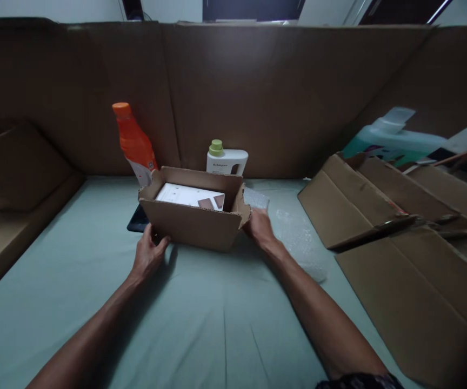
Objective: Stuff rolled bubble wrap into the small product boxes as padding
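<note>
i see my left hand (pixel 149 254) on the near left corner of the small open cardboard box (pixel 195 216), with its fingers curled on the bottom edge, and my right hand (pixel 260 227) pressed on the box's right end, so both hands grip it from two sides and keep it steady. the box sits in the middle of the green sheet (pixel 201 324), nearer the far edge than the near edge. its flaps stand open, so i can look in and see a white flat pack (pixel 185 195) lying inside with two small brown squares printed on it. a dark flat thing (pixel 138 220) pokes out from under the box's left end. an orange bottle (pixel 134 143) leans on the brown wall at the far edge, and a white jug with a green cap (pixel 226 158) stands just behind the box; the jug has a label with dark writing, but it is too small to read. bubble wrap (pixel 298 237) lies just right of my right hand, and flat cardboard sheets (pixel 399 237) cover the right side.
</note>
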Motion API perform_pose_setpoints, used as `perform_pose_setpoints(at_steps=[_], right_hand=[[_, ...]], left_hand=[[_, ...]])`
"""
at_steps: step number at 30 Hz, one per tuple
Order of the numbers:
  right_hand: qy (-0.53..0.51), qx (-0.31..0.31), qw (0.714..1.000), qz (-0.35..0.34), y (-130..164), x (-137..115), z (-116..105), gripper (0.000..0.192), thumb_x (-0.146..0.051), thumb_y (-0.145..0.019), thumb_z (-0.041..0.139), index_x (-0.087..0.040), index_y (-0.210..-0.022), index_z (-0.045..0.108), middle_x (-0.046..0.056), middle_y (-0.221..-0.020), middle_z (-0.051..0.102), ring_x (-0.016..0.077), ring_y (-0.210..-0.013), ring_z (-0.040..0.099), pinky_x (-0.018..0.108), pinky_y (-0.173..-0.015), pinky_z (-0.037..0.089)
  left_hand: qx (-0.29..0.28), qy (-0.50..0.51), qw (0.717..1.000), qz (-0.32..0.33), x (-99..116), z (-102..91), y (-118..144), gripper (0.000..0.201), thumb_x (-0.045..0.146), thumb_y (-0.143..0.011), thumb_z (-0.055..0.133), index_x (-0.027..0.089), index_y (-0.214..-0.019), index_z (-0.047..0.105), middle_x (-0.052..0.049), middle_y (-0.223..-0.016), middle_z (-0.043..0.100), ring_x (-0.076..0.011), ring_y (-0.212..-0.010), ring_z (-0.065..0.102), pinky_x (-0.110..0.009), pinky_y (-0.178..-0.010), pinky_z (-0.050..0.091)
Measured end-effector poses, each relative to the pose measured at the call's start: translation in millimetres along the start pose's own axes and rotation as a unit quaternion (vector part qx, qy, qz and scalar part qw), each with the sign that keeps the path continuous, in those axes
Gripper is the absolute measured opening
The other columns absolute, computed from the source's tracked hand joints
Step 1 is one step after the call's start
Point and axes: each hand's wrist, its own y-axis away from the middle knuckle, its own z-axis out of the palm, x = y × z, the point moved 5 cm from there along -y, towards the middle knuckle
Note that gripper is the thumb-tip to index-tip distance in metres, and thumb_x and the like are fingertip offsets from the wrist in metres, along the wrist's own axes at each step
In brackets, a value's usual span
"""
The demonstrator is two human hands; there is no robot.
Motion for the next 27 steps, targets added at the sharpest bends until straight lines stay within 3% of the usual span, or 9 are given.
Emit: perform_pose_setpoints(at_steps=[3,6,9,12,14,16,19,23,27], right_hand=[[0.010,0.031,0.999,0.038,26.6,14.4,-35.6,0.033,-0.021,-0.092,0.045,-0.019,-0.106,0.074,0.011,-0.108,0.078,0.0281,-0.100,0.071,0.039,-0.089,0.051],[-0.016,0.022,0.999,0.038,79.4,4.1,-54.7,0.031,-0.025,-0.090,0.048,-0.022,-0.106,0.075,0.009,-0.107,0.078,0.0273,-0.098,0.072,0.040,-0.089,0.054],[-0.162,-0.070,0.984,0.032,137.5,-31.7,-48.3,0.032,-0.031,-0.090,0.055,-0.024,-0.117,0.072,0.008,-0.113,0.077,0.0258,-0.099,0.073,0.041,-0.089,0.058],[-0.344,-0.165,0.923,0.052,175.0,-62.1,-39.3,0.045,-0.039,-0.092,0.060,-0.024,-0.134,0.061,0.008,-0.121,0.074,0.0227,-0.103,0.073,0.037,-0.088,0.060],[-0.371,-0.155,0.913,0.070,177.7,-58.5,-40.2,0.039,-0.041,-0.096,0.055,-0.024,-0.131,0.063,0.008,-0.121,0.074,0.0218,-0.107,0.072,0.036,-0.092,0.058],[-0.296,-0.109,0.946,0.074,163.1,-38.4,-39.5,0.035,-0.040,-0.098,0.050,-0.023,-0.125,0.066,0.009,-0.122,0.073,0.0236,-0.113,0.069,0.039,-0.097,0.056],[-0.117,-0.070,0.990,0.045,127.1,-9.5,-21.9,0.039,-0.033,-0.091,0.056,-0.017,-0.126,0.064,0.014,-0.131,0.068,0.0303,-0.122,0.062,0.046,-0.102,0.051],[-0.045,-0.056,0.997,0.018,103.5,-6.8,5.3,0.029,-0.023,-0.082,0.061,-0.016,-0.109,0.068,0.018,-0.130,0.067,0.0374,-0.128,0.055,0.051,-0.103,0.046],[-0.019,-0.026,0.999,-0.008,135.6,-19.8,-1.5,0.010,-0.021,-0.085,0.056,-0.020,-0.088,0.065,0.015,-0.116,0.072,0.0358,-0.128,0.055,0.049,-0.100,0.045]], left_hand=[[-0.011,0.016,1.000,0.000,0.1,1.8,-0.1,0.053,0.036,-0.079,0.063,0.017,-0.128,0.054,-0.012,-0.119,0.067,-0.0258,-0.111,0.063,-0.041,-0.100,0.048],[0.014,0.019,1.000,-0.017,-2.6,-1.9,29.9,0.071,0.040,-0.083,0.065,0.018,-0.146,0.040,-0.017,-0.143,0.054,-0.0291,-0.132,0.052,-0.046,-0.112,0.040],[0.030,-0.001,0.999,-0.027,-4.8,-4.2,82.9,0.074,0.042,-0.086,0.064,0.023,-0.152,0.034,-0.017,-0.150,0.047,-0.0304,-0.137,0.048,-0.050,-0.113,0.039],[-0.050,-0.013,0.998,-0.020,-4.0,5.1,136.5,0.070,0.044,-0.088,0.061,0.024,-0.151,0.036,-0.015,-0.139,0.057,-0.0303,-0.129,0.056,-0.051,-0.107,0.045],[-0.111,-0.035,0.993,0.002,1.3,15.7,162.3,0.072,0.045,-0.087,0.062,0.022,-0.151,0.037,-0.015,-0.132,0.061,-0.0313,-0.124,0.059,-0.052,-0.104,0.047],[-0.151,-0.078,0.985,0.040,10.4,29.0,177.2,0.076,0.043,-0.084,0.063,0.020,-0.151,0.036,-0.014,-0.127,0.063,-0.0318,-0.118,0.060,-0.054,-0.101,0.047],[-0.198,-0.178,0.959,0.101,25.5,57.0,185.2,0.077,0.036,-0.082,0.064,0.017,-0.151,0.037,-0.015,-0.120,0.065,-0.0328,-0.107,0.058,-0.054,-0.095,0.046],[-0.243,-0.276,0.917,0.153,34.1,88.6,186.3,0.069,0.012,-0.079,0.052,0.014,-0.148,0.042,-0.015,-0.109,0.068,-0.0316,-0.098,0.058,-0.050,-0.088,0.044],[-0.245,-0.238,0.927,0.155,23.9,72.5,170.4,0.078,0.008,-0.072,0.052,0.018,-0.149,0.041,-0.009,-0.099,0.069,-0.0269,-0.093,0.060,-0.043,-0.088,0.046]])
